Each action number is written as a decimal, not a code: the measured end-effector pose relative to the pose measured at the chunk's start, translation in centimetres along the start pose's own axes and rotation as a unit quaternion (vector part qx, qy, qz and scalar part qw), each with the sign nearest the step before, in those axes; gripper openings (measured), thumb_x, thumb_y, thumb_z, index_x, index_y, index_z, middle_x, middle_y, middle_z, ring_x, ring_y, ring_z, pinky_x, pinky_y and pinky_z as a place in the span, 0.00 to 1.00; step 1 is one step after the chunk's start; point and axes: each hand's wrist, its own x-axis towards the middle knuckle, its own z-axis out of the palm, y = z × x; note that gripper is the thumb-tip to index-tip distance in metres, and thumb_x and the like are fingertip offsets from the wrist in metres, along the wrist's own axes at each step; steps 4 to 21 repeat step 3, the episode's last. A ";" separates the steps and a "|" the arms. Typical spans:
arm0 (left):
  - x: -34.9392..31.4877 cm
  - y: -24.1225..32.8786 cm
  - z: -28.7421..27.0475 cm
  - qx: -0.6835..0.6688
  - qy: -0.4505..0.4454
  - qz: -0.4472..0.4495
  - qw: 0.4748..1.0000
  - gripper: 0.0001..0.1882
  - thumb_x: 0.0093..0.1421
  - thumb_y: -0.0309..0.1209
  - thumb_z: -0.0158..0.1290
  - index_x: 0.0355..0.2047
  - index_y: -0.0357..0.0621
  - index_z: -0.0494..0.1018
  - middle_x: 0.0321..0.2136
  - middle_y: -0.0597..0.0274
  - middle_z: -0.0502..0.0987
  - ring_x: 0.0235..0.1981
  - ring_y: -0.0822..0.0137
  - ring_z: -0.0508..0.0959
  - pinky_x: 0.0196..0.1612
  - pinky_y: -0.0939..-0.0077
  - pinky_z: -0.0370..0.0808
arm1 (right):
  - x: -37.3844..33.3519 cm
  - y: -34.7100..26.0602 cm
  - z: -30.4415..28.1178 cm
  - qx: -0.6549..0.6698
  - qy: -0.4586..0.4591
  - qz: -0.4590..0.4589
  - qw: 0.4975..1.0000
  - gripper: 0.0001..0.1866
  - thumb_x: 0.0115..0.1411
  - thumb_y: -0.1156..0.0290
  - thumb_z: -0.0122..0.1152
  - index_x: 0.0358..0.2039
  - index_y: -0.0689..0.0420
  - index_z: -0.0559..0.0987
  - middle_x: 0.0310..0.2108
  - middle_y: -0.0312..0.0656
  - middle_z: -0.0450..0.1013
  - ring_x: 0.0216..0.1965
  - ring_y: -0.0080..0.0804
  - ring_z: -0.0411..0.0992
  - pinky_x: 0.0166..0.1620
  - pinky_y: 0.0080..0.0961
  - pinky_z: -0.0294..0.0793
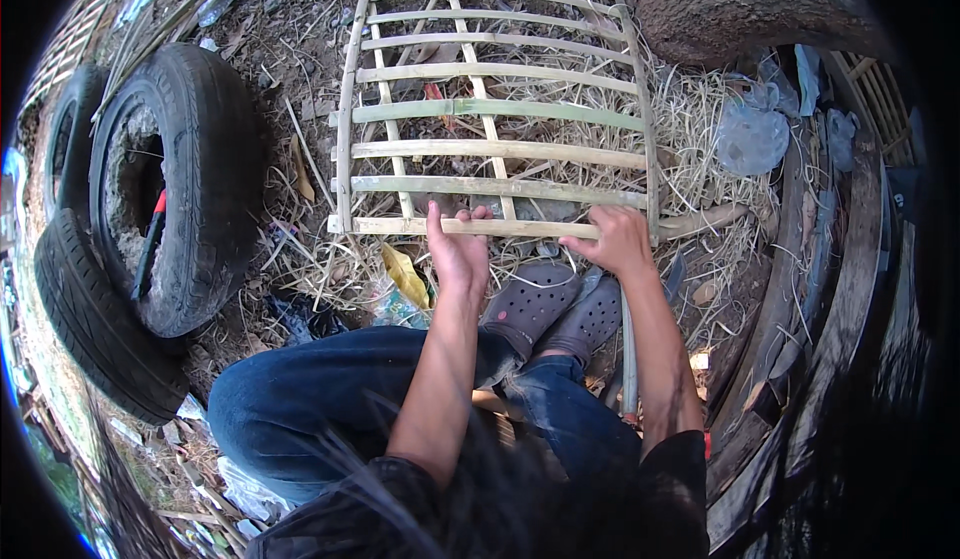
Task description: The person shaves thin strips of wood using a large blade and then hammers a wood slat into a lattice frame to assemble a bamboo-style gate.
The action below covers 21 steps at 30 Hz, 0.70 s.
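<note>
Outdoors, a bamboo lattice frame (495, 109) is seen lying on straw-strewn ground (700, 129) in front of a seated person, its long side rails running away from the viewer and its cross slats set one above another between them. The nearest cross slat (500, 227) is held at both hands. The left hand (458, 249) is placed near the middle of that slat, with the thumb raised against it and the fingers curled over its upper edge, so its grip is pressed together around the slat. The right hand (620, 241) is set further along the same slat, close to the right side rail, with its fingers bent down over the wood; its grip is likewise closed on the slat. One slat in the middle of the frame is greener than the pale ones around it.

Just below the hands, a pair of grey perforated clogs (555, 304) is seen on the person's feet, and blue jeans (320, 399) cover the bent legs. A yellow dry leaf (405, 274) lies just left of the left wrist. Well to the left, worn black tyres (180, 189) are stacked and leaned together on the dirt. At the upper right a thick tree trunk (740, 4) is seen, with a crumpled clear plastic bag (750, 137) below it.
</note>
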 end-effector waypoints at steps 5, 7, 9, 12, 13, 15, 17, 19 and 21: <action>0.1 -0.2 -0.3 -0.001 -0.039 0.013 0.999 0.29 0.64 0.55 0.42 0.56 0.49 0.58 0.23 0.63 0.64 0.33 0.62 0.71 0.52 0.55 0.66 | 1.0 -1.4 -0.4 0.050 -0.006 0.096 0.994 0.27 0.48 0.41 0.65 0.21 0.56 0.75 0.19 0.46 0.74 0.24 0.42 0.75 0.35 0.36 0.73; 0.1 -0.2 -0.3 -0.001 -0.039 0.013 0.999 0.29 0.64 0.55 0.42 0.56 0.49 0.58 0.23 0.63 0.64 0.33 0.62 0.71 0.52 0.55 0.66 | 1.0 -1.4 -0.4 0.050 -0.006 0.096 0.994 0.27 0.48 0.41 0.65 0.21 0.56 0.75 0.19 0.46 0.74 0.24 0.42 0.75 0.35 0.36 0.73; 0.1 -0.2 -0.3 -0.001 -0.039 0.013 0.999 0.29 0.64 0.55 0.42 0.56 0.49 0.58 0.23 0.63 0.64 0.33 0.62 0.71 0.52 0.55 0.66 | 1.0 -1.4 -0.4 0.050 -0.006 0.096 0.994 0.27 0.48 0.41 0.65 0.21 0.56 0.75 0.19 0.46 0.74 0.24 0.42 0.75 0.35 0.36 0.73; 0.1 -0.2 -0.3 -0.001 -0.039 0.013 0.999 0.29 0.64 0.55 0.42 0.56 0.49 0.58 0.23 0.63 0.64 0.33 0.62 0.71 0.52 0.55 0.66 | 1.0 -1.4 -0.4 0.050 -0.006 0.096 0.994 0.27 0.48 0.41 0.65 0.21 0.56 0.75 0.19 0.46 0.74 0.24 0.42 0.75 0.35 0.36 0.73; 0.1 -0.2 -0.3 -0.001 -0.039 0.013 0.999 0.29 0.64 0.55 0.42 0.56 0.49 0.58 0.23 0.63 0.64 0.33 0.62 0.71 0.52 0.55 0.66 | 1.0 -1.4 -0.4 0.050 -0.006 0.096 0.994 0.27 0.48 0.41 0.65 0.21 0.56 0.75 0.19 0.46 0.74 0.24 0.42 0.75 0.35 0.36 0.73; 0.1 -0.2 -0.3 -0.001 -0.039 0.013 0.999 0.29 0.64 0.55 0.42 0.56 0.49 0.58 0.23 0.63 0.64 0.33 0.62 0.71 0.52 0.55 0.66 | 1.0 -1.4 -0.4 0.050 -0.006 0.096 0.994 0.27 0.48 0.41 0.65 0.21 0.56 0.75 0.19 0.46 0.74 0.24 0.42 0.75 0.35 0.36 0.73; 0.1 -0.2 -0.3 -0.001 -0.039 0.013 0.999 0.29 0.64 0.55 0.42 0.56 0.49 0.58 0.23 0.63 0.64 0.33 0.62 0.71 0.52 0.55 0.66 | 1.0 -1.4 -0.4 0.050 -0.006 0.096 0.994 0.27 0.48 0.41 0.65 0.21 0.56 0.75 0.19 0.46 0.74 0.24 0.42 0.75 0.35 0.36 0.73; 0.1 -0.2 -0.3 -0.001 -0.039 0.013 0.999 0.29 0.64 0.55 0.42 0.56 0.49 0.58 0.23 0.63 0.64 0.33 0.62 0.71 0.52 0.55 0.66 | 1.0 -1.4 -0.4 0.050 -0.006 0.096 0.994 0.27 0.48 0.41 0.65 0.21 0.56 0.75 0.19 0.46 0.74 0.24 0.42 0.75 0.35 0.36 0.73; 0.1 -0.2 -0.3 -0.001 -0.039 0.013 0.999 0.29 0.64 0.55 0.42 0.56 0.49 0.58 0.23 0.63 0.64 0.33 0.62 0.71 0.52 0.55 0.66 | 1.0 -1.4 -0.4 0.050 -0.006 0.096 0.994 0.27 0.48 0.41 0.65 0.21 0.56 0.75 0.19 0.46 0.74 0.24 0.42 0.75 0.35 0.36 0.73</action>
